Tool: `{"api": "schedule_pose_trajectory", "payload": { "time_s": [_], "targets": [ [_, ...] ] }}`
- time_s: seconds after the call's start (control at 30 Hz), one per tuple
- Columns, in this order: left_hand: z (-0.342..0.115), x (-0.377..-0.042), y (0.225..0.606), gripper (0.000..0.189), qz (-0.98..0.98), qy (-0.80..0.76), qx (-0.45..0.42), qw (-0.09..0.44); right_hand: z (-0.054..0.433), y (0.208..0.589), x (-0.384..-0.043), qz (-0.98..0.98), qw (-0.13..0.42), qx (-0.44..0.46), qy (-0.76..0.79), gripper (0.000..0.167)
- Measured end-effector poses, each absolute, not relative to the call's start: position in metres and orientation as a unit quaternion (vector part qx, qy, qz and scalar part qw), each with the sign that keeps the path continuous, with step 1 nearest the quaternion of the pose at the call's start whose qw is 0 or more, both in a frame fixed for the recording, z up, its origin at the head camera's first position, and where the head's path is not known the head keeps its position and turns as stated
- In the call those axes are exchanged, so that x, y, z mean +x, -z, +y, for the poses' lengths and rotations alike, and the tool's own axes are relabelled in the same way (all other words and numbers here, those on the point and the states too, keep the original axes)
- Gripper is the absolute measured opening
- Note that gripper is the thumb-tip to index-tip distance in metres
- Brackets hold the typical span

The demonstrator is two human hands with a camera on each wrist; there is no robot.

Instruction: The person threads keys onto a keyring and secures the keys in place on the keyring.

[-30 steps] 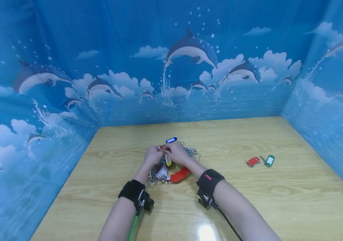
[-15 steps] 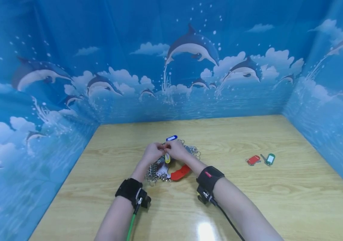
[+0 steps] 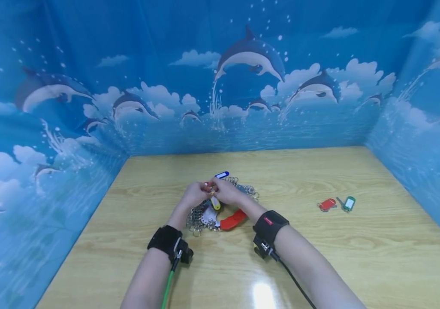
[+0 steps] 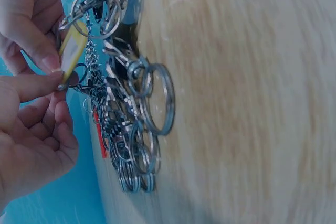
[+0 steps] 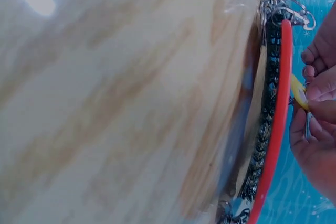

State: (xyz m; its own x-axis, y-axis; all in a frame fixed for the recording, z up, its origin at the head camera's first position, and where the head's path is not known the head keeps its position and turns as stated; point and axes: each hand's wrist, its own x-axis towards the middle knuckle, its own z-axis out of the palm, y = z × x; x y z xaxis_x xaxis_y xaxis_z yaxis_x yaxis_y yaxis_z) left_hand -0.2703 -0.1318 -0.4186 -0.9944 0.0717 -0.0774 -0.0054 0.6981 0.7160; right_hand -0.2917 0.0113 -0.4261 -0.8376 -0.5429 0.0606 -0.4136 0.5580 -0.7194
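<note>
A yellow key tag with a white label is held between both hands in the middle of the table. My left hand pinches one end of it beside a small metal ring, as the left wrist view shows. My right hand has its thumb and fingers on the tag too. Below and around them lies a ring-shaped thing with a red section and a whitish section. Many metal clasps with split rings hang along its edge. My hands partly hide its far side.
A blue key tag lies just beyond the hands. Off to the right, a red key tag and a green key tag lie with keys on the wooden table. A dolphin-printed curtain encloses the back and sides.
Both hands stay together over the ring-shaped thing, with small finger shifts. The yellow tag has tilted a little between them. The head view has shifted slightly.
</note>
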Motion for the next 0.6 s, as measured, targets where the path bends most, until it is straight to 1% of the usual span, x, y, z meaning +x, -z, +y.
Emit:
{"api": "schedule_pose_trajectory", "payload": {
  "time_s": [0.17, 0.23, 0.3, 0.37, 0.4, 0.47, 0.53, 0.6],
  "targets": [
    [-0.135, -0.272, 0.419, 0.007, 0.919, -0.391, -0.008, 0.047, 0.008, 0.427, -0.295, 0.876, 0.059, -0.246, 0.411, 0.024],
    [-0.139, -0.276, 0.423, 0.007, 0.912, -0.408, -0.006, 0.035, 0.008, 0.427, -0.296, 0.881, 0.051, -0.236, 0.408, 0.021],
    [-0.151, -0.296, 0.449, 0.009, 0.895, -0.446, -0.005, 0.025, 0.009, 0.427, -0.297, 0.886, 0.051, -0.225, 0.402, 0.021],
    [-0.163, -0.312, 0.468, 0.012, 0.875, -0.483, -0.025, 0.017, 0.011, 0.428, -0.297, 0.892, 0.046, -0.215, 0.394, 0.024],
    [-0.171, -0.320, 0.482, 0.011, 0.861, -0.508, -0.025, -0.007, 0.012, 0.429, -0.296, 0.895, 0.044, -0.211, 0.391, 0.025],
    [-0.179, -0.328, 0.491, 0.015, 0.843, -0.532, -0.076, -0.014, 0.016, 0.430, -0.295, 0.897, 0.034, -0.209, 0.388, 0.026],
    [-0.175, -0.314, 0.471, 0.018, 0.838, -0.531, -0.127, -0.020, 0.022, 0.431, -0.294, 0.897, 0.026, -0.215, 0.384, 0.026],
    [-0.173, -0.298, 0.453, 0.016, 0.834, -0.530, -0.150, -0.030, 0.029, 0.433, -0.292, 0.899, 0.020, -0.227, 0.375, 0.025]
  ]
}}
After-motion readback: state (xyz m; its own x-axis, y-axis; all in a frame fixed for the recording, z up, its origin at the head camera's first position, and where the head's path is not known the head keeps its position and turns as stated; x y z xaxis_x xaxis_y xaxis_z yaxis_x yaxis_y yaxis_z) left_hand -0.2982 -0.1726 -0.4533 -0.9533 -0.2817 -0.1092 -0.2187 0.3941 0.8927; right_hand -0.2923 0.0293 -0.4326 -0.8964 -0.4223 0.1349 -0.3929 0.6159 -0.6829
